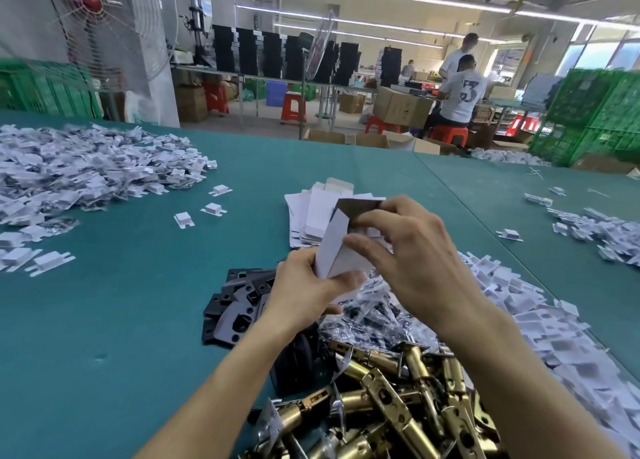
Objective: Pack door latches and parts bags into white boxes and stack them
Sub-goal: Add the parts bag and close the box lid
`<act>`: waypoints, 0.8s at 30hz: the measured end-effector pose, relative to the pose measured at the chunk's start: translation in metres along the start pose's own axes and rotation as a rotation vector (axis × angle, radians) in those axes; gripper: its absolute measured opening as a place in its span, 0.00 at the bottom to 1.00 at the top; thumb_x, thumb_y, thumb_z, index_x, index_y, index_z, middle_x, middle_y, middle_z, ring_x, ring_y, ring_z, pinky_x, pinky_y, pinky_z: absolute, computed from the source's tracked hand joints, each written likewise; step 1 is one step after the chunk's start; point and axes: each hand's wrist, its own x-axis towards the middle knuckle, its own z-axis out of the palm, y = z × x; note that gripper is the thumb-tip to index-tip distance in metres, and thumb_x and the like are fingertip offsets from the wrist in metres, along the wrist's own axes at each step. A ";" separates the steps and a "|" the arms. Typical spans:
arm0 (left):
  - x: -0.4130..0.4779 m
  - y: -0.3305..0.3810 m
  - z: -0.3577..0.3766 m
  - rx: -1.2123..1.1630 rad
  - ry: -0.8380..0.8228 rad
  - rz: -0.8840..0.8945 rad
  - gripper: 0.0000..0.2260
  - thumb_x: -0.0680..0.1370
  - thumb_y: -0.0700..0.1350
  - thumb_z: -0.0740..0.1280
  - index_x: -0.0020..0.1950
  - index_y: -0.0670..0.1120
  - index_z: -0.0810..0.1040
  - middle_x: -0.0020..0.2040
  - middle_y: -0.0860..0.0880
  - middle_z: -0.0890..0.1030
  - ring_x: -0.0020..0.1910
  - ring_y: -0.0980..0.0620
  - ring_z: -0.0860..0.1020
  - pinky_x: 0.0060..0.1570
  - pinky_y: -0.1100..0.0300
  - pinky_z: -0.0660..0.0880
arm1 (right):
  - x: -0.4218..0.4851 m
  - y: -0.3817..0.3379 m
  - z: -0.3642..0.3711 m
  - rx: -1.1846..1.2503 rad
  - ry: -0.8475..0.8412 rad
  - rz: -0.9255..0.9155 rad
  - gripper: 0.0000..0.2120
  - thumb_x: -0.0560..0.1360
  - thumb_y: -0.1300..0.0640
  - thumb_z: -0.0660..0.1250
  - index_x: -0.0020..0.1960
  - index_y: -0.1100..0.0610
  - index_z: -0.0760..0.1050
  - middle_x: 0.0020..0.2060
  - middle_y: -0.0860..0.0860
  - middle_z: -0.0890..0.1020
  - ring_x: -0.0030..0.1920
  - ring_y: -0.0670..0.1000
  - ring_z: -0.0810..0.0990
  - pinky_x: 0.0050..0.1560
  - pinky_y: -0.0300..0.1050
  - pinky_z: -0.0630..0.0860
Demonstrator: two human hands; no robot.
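A small white box (334,247) is held above the table at the centre. My left hand (304,292) grips its lower end. My right hand (405,247) pinches its upper part, where an open flap (356,206) shows a grey inside. Behind it lies a stack of flat white boxes (311,212). A pile of brass door latches (391,399) fills the near edge below my arms. Clear parts bags (374,316) lie just beyond the latches. Black strike plates (239,306) are heaped to the left of my left hand.
The green table (138,320) carries heaps of small white folded card pieces at the far left (86,171) and along the right (540,323). A fan (104,25), green crates (595,112), red stools and seated people stand beyond the table.
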 end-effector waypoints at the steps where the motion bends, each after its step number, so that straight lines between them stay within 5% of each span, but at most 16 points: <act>1: 0.000 -0.001 0.000 0.002 0.004 0.007 0.08 0.70 0.45 0.81 0.45 0.51 0.85 0.42 0.52 0.85 0.42 0.52 0.85 0.36 0.52 0.84 | 0.001 0.002 0.000 0.037 0.012 0.010 0.12 0.77 0.47 0.69 0.56 0.51 0.82 0.49 0.48 0.76 0.46 0.46 0.74 0.47 0.38 0.71; 5: 0.000 -0.002 0.001 0.003 0.020 0.042 0.09 0.69 0.47 0.81 0.45 0.55 0.85 0.43 0.52 0.86 0.42 0.51 0.85 0.36 0.51 0.84 | 0.001 0.006 -0.002 0.115 0.203 0.027 0.07 0.76 0.55 0.71 0.53 0.55 0.85 0.43 0.49 0.79 0.40 0.38 0.73 0.43 0.24 0.67; 12: -0.003 -0.001 0.005 0.014 0.098 0.161 0.10 0.70 0.52 0.79 0.48 0.51 0.85 0.43 0.49 0.86 0.40 0.43 0.85 0.42 0.41 0.83 | 0.005 -0.003 -0.002 0.258 0.509 0.004 0.03 0.76 0.60 0.72 0.48 0.57 0.84 0.40 0.51 0.84 0.38 0.49 0.82 0.39 0.43 0.81; 16: -0.007 0.005 0.007 -0.054 0.150 0.264 0.20 0.65 0.59 0.78 0.49 0.47 0.85 0.43 0.45 0.85 0.39 0.40 0.84 0.41 0.39 0.82 | 0.003 -0.013 -0.004 0.368 0.563 -0.122 0.04 0.76 0.62 0.72 0.50 0.56 0.83 0.42 0.49 0.83 0.39 0.47 0.83 0.35 0.34 0.80; 24: -0.008 0.011 0.009 -0.006 0.235 0.272 0.08 0.68 0.51 0.78 0.45 0.53 0.84 0.41 0.50 0.85 0.39 0.42 0.84 0.38 0.40 0.82 | 0.003 -0.008 0.002 0.033 0.598 -0.183 0.04 0.76 0.60 0.72 0.48 0.60 0.84 0.39 0.53 0.85 0.36 0.49 0.80 0.38 0.39 0.74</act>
